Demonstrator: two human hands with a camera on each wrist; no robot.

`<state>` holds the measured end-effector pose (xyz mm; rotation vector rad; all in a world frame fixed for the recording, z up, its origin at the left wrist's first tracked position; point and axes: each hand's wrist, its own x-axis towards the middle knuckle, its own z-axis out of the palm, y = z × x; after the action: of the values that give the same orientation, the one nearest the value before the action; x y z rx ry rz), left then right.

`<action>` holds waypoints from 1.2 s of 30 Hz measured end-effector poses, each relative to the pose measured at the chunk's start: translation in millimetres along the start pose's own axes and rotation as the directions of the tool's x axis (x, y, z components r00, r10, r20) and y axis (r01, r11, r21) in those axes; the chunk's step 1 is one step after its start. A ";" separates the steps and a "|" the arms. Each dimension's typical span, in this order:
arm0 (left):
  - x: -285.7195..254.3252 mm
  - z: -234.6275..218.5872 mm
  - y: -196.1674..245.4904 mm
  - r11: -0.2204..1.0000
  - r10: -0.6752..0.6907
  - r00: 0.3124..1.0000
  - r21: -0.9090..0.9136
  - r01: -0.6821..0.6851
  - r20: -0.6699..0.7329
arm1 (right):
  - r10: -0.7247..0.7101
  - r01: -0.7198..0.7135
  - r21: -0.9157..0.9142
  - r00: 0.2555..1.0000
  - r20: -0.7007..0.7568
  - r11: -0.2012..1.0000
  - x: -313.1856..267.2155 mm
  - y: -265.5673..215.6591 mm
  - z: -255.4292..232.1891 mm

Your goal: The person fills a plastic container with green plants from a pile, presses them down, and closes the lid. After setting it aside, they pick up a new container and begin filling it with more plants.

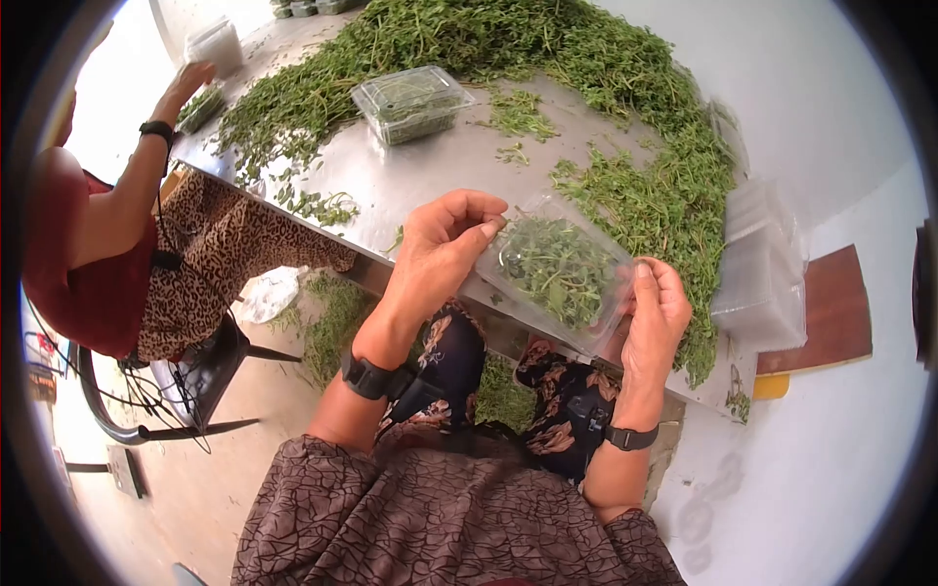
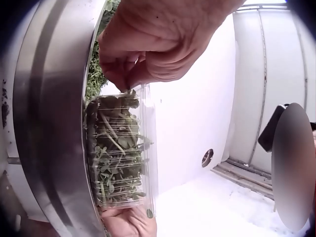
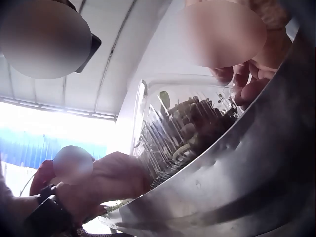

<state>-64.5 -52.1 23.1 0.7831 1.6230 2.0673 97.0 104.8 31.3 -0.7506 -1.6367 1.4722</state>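
Observation:
A clear plastic clamshell box [image 1: 557, 269] filled with leafy green sprigs is held up tilted over the table's near edge. My left hand [image 1: 437, 239] pinches at its upper left corner with thumb and forefinger. In the left wrist view, small green bits show right at the left hand's [image 2: 153, 44] fingertips, beside the box's [image 2: 118, 153] rim. My right hand [image 1: 657, 317] grips the opposite end, thumb on top and fingers curled beneath. The right wrist view shows the ribbed side of the box [image 3: 182, 128] between both hands.
A big heap of green sprigs [image 1: 508, 39] curves around the metal table [image 1: 322, 166]. A filled closed box [image 1: 410, 103] stands near its middle. Stacked clear boxes [image 1: 762, 264] are at the right. At the left, another person [image 1: 107, 225] sits reaching toward a box [image 1: 200, 109].

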 end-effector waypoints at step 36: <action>40.6 -4.5 -10.5 0.997 0.074 0.899 -0.053 -0.057 0.431 | -0.083 0.136 0.196 0.963 -0.258 0.971 -1.3 15.4 21.7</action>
<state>-98.8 -27.8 19.6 1.1990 1.3179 1.7917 77.9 94.7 15.7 -0.6819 -1.2889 1.3862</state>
